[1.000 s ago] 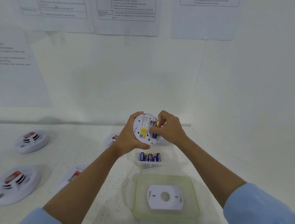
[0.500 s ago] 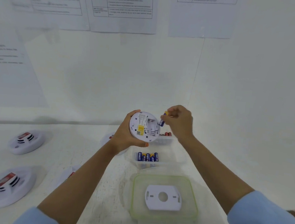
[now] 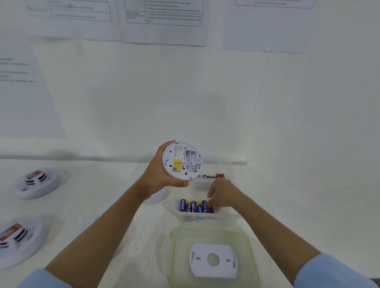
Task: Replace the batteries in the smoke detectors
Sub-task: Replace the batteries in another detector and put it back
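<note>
Two round white units lie face up on the white counter (image 3: 112,194), well to the left of the held smoke detector (image 3: 182,160): a far smoke detector (image 3: 37,183) and a near smoke detector (image 3: 10,242). Each has a red label and dark vents, and both are blurred.

The left hand (image 3: 157,175) grips the held smoke detector by its rim, raised above the counter, with the thumb under its lower edge and the fingers wrapped behind. Its back faces the viewer, showing a yellow sticker (image 3: 176,164) and, right of that, an open battery bay (image 3: 191,161) that looks empty. Just below the held smoke detector, another round white unit (image 3: 157,197) peeks out from behind the left forearm.

Below and slightly right of the held smoke detector sits a clear tray (image 3: 198,216) with a row of blue batteries (image 3: 191,206) side by side. The right hand (image 3: 222,196) reaches down into it, fingertips at the right end of the row; whether they pinch a battery cannot be told. The hands are apart.

Just right of the held smoke detector's lower edge, a second clear tray (image 3: 202,183) holds red-tipped batteries (image 3: 218,175). Farther below the held smoke detector, closest to the person, a green-rimmed clear container (image 3: 175,251) carries a white mounting plate (image 3: 197,267) with a round central hole. Printed sheets (image 3: 165,12) hang on the wall high above the held smoke detector.
</note>
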Demonstrator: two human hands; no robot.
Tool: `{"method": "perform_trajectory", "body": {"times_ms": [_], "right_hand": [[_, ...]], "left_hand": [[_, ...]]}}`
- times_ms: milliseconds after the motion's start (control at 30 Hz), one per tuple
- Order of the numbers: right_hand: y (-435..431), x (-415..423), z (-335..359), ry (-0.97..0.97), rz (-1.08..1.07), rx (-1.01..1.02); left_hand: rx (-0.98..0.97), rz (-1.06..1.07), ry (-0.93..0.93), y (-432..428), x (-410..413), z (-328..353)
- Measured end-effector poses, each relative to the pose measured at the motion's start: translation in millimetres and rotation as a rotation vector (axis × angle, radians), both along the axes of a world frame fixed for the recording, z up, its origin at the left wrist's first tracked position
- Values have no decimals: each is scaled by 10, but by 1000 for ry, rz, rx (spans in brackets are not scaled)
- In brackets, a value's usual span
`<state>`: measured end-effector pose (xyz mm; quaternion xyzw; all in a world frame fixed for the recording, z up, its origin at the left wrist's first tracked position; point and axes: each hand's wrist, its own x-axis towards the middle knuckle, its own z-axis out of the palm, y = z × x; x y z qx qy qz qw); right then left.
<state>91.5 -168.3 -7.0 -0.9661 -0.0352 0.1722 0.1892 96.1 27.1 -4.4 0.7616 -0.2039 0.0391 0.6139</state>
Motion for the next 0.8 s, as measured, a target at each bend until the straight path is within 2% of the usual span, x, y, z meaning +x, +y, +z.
{"method": "perform_trajectory", "body": {"times_ms": [67,133,233,300,400,633,800], "right_hand": [[-21,36,138,31,45,1],[-71,157,283,-6,1,125],[-115,386,375,-262,-68,131],[-81,537,292,-317,-56,69],[22,738,84,-253,50,-58],[149,1116,-145,-72,227,-196],[202,1113,-97,-67,310,-244]], "left_hand": [[0,7,4,17,20,9],[0,7,3,30,49,20],[-10,3,11,32,103,28],[-10,-2,19,27,142,17],[-10,-3,27,2,201,-6],[-4,8,32,-23,335,-70],[0,2,36,-17,381,-83]]}}
